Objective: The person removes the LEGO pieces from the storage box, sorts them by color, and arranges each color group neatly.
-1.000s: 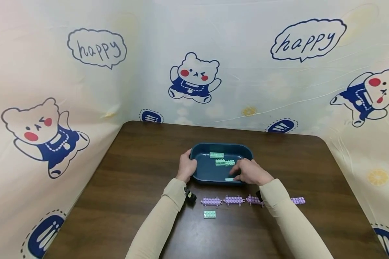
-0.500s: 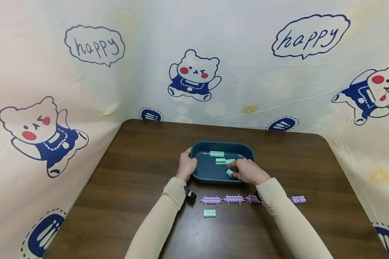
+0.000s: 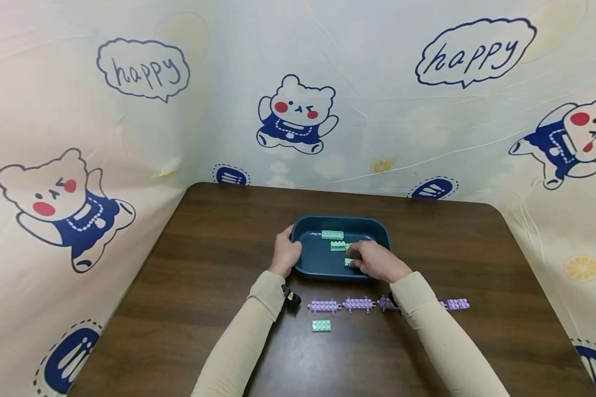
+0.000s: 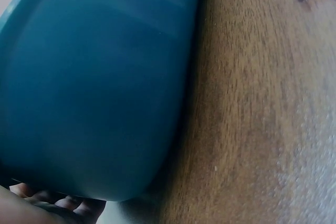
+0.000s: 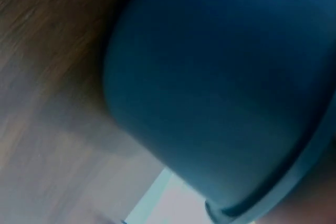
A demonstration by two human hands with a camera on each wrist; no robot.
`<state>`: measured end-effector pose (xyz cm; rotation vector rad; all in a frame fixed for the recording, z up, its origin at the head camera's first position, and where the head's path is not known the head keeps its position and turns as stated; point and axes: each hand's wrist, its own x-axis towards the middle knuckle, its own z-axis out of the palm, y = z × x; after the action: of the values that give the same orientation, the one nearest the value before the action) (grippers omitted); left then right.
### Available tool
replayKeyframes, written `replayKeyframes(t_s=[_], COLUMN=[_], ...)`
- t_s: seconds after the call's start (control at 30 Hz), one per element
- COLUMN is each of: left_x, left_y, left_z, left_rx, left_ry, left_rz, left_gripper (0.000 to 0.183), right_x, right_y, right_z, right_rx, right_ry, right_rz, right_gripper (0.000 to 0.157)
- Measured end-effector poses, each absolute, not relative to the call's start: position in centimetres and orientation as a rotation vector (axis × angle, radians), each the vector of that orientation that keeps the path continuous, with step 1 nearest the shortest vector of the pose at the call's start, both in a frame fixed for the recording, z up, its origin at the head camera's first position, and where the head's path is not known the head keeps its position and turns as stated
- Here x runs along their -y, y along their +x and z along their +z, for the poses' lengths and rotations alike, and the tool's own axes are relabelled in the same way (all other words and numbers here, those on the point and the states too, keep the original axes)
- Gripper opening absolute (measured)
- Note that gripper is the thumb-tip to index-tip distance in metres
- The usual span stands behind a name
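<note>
My left hand point(image 3: 286, 252) grips the left end of a dark teal tray point(image 3: 318, 271), with the thumb over its rim. In the left wrist view the fingers point(image 4: 68, 203) show below the tray's outer wall point(image 4: 100, 77). Inside the tray, my right hand point(image 3: 379, 261) pinches a small mint-green toy brick point(image 3: 348, 262) between thumb and fingers. Farther back in it lie a long mint-green brick point(image 3: 332, 235) and another green brick point(image 3: 337, 246); one more beside that is mostly hidden by my fingers. The right wrist view shows mainly the tray's outer wall point(image 5: 210, 87).
In front of the tray, a row of purple brick pieces point(image 3: 359, 304) lies on the brown wooden table point(image 3: 218, 242), partly covered by my right sleeve. A mint-green brick point(image 3: 321, 326) sits nearer to me. A patterned cloth point(image 3: 298, 49) hangs behind the table.
The small green brick has turned from lying flat near the tray's front wall and shifted back and left with my right fingers. My left hand stays on the tray.
</note>
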<state>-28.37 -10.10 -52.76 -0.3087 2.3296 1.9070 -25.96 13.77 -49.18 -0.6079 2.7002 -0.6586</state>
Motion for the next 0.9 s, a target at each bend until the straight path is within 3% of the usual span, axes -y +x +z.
replayKeyframes(t_s=[0.67, 0.9], left_x=[10.01, 9.98], left_y=[-28.23, -28.19], left_z=[-52.62, -52.61], left_rx=[-2.333, -2.343], left_ry=[-0.302, -0.302], left_rz=[1.901, 1.898], left_gripper=[0.057, 0.058], right_x=[-13.59, -13.48], right_y=[-25.95, -26.20], right_z=[-49.51, -50.04], right_rx=[-2.695, -2.754], right_ry=[-0.514, -0.488], right_rz=[-0.785, -0.717], right_gripper=[0.016, 0.031])
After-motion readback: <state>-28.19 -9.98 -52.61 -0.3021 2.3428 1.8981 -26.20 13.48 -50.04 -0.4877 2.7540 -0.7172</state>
